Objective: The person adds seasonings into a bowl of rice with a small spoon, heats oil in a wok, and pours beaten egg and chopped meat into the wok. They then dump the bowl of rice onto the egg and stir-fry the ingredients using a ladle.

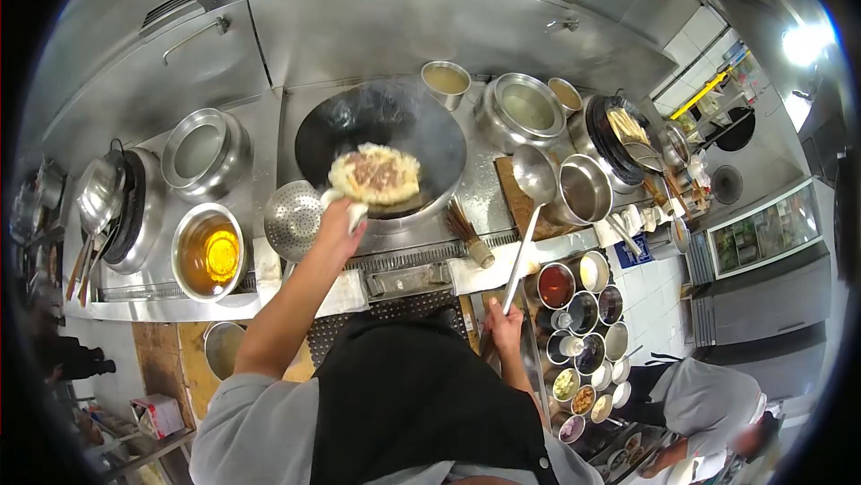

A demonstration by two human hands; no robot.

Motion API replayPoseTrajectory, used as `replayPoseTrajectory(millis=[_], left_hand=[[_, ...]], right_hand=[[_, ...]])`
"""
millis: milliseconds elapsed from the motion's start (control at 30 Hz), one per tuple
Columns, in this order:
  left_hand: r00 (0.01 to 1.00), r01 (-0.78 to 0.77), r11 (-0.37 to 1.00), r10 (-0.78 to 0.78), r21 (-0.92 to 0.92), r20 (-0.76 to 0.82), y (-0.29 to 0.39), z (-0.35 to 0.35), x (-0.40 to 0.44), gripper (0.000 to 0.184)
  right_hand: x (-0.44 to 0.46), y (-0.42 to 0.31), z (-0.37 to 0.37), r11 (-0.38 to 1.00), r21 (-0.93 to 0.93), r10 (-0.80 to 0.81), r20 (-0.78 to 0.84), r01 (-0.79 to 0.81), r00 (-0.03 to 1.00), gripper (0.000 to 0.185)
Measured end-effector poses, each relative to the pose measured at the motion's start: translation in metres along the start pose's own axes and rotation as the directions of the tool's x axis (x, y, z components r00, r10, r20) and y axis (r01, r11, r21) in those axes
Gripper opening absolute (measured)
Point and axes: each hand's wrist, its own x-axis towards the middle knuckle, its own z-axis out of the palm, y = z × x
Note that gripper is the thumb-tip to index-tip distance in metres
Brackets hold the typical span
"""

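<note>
My left grip (pixel 343 225) is closed around a pale folded cloth (pixel 357 213) at the near-left rim of the wok (pixel 327 131). The food (pixel 377 175), a pale, uneven mass with a browned middle, shows over the near half of the wok; I cannot tell whether it touches the metal there. Thin vapour hangs about the wok's dark inside.

My right grip (pixel 507 328) is wrapped around the long handle of a ladle (pixel 535 173), to the right of the wok and on my side of it. The ladle's round head lies further from me, also right of the wok, above a wooden board (pixel 517 201); whether it rests on the board I cannot tell.

On the steel worktop (pixel 484 162), a perforated strainer (pixel 291 214) sits just beside the wok at its near left. Farther left of the wok is a steel bowl (pixel 206 209) of amber liquid (pixel 222 256). A bundled brush (pixel 468 232) lies near the wok at its near right, and a steel container (pixel 446 99) of cloudy liquid stands at its far right. Well right of the wok, toward me, another person (pixel 713 404) bends forward.
</note>
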Motion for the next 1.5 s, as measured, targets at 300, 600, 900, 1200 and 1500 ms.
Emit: replayPoseTrajectory(millis=[300,600,900,1200,1500], left_hand=[[0.993,-0.097,0.987,0.104,-0.129,0.046,-0.043,-0.035,-0.031,0.017],[0.992,0.119,0.992,-0.118,0.041,-0.032,0.019,-0.036,-0.081,0.01],[0.999,0.034,0.994,-0.036,0.102,0.015,-0.014,-0.028,-0.026,0.016],[0.998,0.05,0.998,-0.048,0.035,-0.035,-0.055,0.006,0.062,0.019],[0.999,-0.006,0.994,0.011,0.112,-0.041,-0.054,-0.001,0.072,0.019]], right_hand=[[0.003,0.002,-0.004,0.999,0.032,-0.038,-0.013,0.039,0.999,0.035],[0.012,-0.001,0.003,1.0,0.012,-0.011,0.045,0.011,0.999,0.033],[0.026,-0.063,0.011,0.975,-0.214,0.007,0.262,0.051,0.965,0.023],[0.143,-0.139,0.155,0.929,-0.34,0.062,0.532,0.147,0.845,0.034],[0.175,-0.11,0.205,0.904,-0.409,0.188,0.643,0.125,0.742,0.039]])
